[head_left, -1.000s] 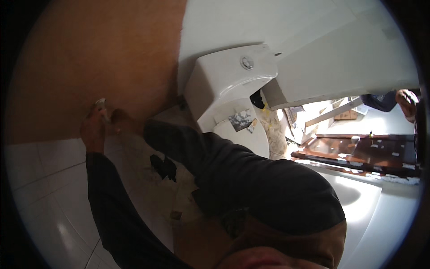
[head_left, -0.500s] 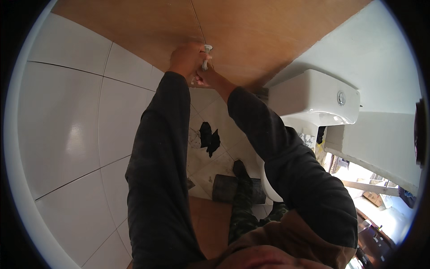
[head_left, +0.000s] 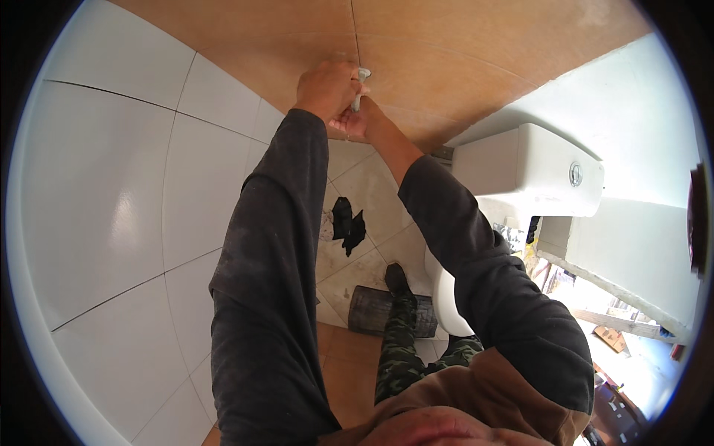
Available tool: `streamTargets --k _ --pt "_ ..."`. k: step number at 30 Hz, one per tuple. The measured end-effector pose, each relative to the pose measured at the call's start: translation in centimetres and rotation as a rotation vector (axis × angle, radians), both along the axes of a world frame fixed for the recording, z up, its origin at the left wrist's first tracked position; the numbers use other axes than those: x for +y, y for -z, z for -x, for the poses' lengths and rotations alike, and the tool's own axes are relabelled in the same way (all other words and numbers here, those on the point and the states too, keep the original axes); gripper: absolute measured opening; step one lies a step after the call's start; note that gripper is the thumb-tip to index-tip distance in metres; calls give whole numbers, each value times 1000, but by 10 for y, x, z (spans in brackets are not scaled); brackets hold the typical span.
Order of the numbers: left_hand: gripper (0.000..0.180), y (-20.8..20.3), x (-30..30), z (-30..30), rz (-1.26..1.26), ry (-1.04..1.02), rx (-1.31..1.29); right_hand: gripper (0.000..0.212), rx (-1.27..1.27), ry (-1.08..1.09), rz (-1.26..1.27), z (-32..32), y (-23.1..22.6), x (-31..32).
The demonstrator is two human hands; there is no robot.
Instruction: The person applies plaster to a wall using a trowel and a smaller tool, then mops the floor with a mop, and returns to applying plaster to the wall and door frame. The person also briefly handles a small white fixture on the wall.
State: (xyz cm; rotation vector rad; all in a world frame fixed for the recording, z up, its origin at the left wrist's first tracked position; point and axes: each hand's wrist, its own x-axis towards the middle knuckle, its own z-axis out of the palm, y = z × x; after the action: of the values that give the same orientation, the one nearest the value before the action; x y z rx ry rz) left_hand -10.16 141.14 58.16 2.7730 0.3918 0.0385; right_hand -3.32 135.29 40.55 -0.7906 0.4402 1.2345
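We note the view now turned squarely onto the brown wall [head_left: 454,63], where, above its lower edge, the left hand [head_left: 325,88] keeps its fingers clamped on the white fitting [head_left: 363,75], the right hand's [head_left: 358,123] grip being indeterminable, so handling continues.

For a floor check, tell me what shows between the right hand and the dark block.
Black scraps on pale floor tiles show between the right hand and the dark block in the head view.

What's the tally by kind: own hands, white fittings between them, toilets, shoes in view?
Left hand and right hand: 2
White fitting: 1
Toilet: 1
Dark shoe: 1
Total: 5
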Motion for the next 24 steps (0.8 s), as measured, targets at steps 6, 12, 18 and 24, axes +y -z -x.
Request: streamTargets --k 6,12,18,24 --pt "23 11 0 1 -108 81 -103 14 168 139 -190 10 3 -25" --pt "25 14 -3 0 -186 93 -70 18 -206 -108 -7 15 5 -21" --pt "30 5 -5 4 -91 -30 -15 21 -1136 -273 376 14 -7 -17" --pt "33 11 -4 -1 -30 -147 7 27 -766 -420 219 15 -4 -21"
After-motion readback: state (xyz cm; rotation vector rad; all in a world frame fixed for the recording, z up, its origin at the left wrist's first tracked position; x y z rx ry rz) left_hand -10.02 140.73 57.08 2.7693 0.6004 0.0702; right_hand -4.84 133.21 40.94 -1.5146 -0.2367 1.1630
